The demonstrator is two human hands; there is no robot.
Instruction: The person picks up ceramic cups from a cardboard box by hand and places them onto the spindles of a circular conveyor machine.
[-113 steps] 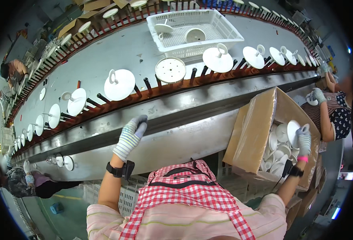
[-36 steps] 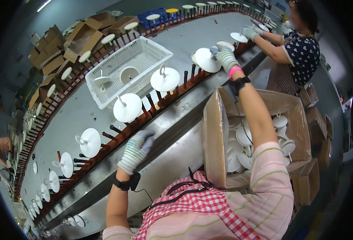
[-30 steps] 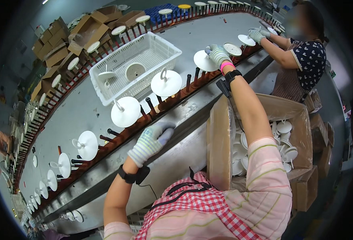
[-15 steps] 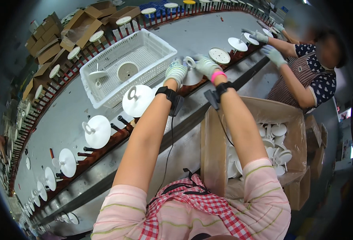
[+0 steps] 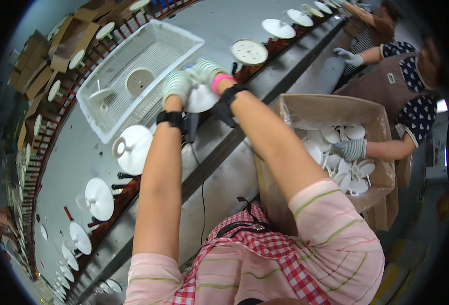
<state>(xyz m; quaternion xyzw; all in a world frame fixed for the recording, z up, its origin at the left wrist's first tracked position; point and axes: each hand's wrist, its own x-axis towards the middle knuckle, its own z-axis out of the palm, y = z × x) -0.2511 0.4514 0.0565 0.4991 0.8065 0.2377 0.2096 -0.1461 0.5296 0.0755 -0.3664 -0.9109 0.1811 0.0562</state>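
Observation:
My left hand (image 5: pixel 177 85) and my right hand (image 5: pixel 206 72), both in pale striped gloves, are close together over a white plastic disc (image 5: pixel 200 98) at the near rail. Their fingers are closed about its upper part; motion blurs them and hides what is under them. Left of my left hand, a white disc with a ring on its face (image 5: pixel 137 152) leans on the rail. Beyond my right hand sits a round white disc with small holes (image 5: pixel 249 52).
A white perforated basket (image 5: pixel 95 114) holding two discs stands beyond my hands. To the right, a co-worker's gloved hand (image 5: pixel 354 150) reaches into a lined cardboard box (image 5: pixel 331 104) of white parts. More discs (image 5: pixel 99 199) line the rail leftward; pegs ring the far edge.
The view has shifted, so the scene sits further left. My hands have drawn closer together, covering the ring that showed between them. The co-worker's hand has come down into the box.

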